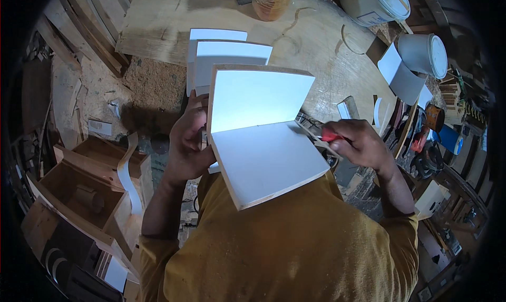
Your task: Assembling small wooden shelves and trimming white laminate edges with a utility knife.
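Observation:
Two white-faced boards joined at an angle form an L-shaped piece (263,157) in front of my chest, with bare wood-coloured edges. My left hand (187,139) grips its left edge, the thumb near the corner where the boards meet. On the other side, my right hand (363,144) is closed around a red-handled tool (331,134), held against or close to the piece's right edge. The tool's working end is too small to make out. Behind the piece stand two similar white panels (232,53), partly hidden by it.
A plywood worktop (311,49) spreads ahead, bearing a brownish jar (271,2) and a white bucket (377,4). Another white tub (424,54) lies at the right among tools. Wooden drawer boxes (79,189) with a curled white strip (128,175) stand at left, near sawdust (155,83).

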Tool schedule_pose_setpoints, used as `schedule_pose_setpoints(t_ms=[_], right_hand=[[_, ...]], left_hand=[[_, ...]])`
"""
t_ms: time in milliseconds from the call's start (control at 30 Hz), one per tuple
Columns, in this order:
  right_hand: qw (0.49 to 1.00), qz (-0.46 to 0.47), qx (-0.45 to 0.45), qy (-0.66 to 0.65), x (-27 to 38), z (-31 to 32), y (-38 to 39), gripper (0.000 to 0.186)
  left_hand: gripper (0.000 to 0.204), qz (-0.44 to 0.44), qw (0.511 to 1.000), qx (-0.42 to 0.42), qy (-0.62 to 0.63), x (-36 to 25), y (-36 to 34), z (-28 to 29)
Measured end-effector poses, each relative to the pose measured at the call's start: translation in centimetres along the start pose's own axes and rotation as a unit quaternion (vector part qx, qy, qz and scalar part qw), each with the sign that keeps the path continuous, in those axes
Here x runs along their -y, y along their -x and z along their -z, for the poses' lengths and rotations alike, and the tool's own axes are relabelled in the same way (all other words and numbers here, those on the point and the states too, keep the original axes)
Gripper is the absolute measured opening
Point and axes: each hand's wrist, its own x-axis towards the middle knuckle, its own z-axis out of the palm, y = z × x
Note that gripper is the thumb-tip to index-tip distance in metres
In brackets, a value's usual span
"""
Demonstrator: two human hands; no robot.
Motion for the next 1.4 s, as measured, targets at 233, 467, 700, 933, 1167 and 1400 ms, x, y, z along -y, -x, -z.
schedule_pose_setpoints(t_ms=[233,467,700,933,1167,1400], right_hand=[[1.0,-0.008,0.022,0.014,-0.2,0.1,0.2,0.038],[0.997,0.037,-0.054,0.029,-2.0,-1.8,-1.1,0.042],[0.965,0.06,-0.023,-0.255,-2.8,-0.2,-0.1,0.039],[0.964,0.008,0.028,-0.263,-2.8,3.4,-3.0,0.059],[0.893,0.118,-0.098,-0.423,-4.1,7.3,-4.2,0.053],[0.952,-0.067,0.159,-0.254,-3.0,3.4,-6.9,0.047]], left_hand=[[0.04,-0.021,1.0,-0.003,0.007,1.3,0.9,0.8],[0.049,0.004,1.0,0.011,0.018,0.8,1.0,1.5],[0.048,-0.01,0.999,0.005,0.033,1.0,1.2,2.0],[0.046,0.042,0.996,-0.006,0.076,0.6,1.7,2.0],[0.046,0.089,0.991,-0.026,0.097,0.4,2.3,2.0],[0.046,0.074,0.994,-0.039,0.064,0.7,2.8,2.4]])
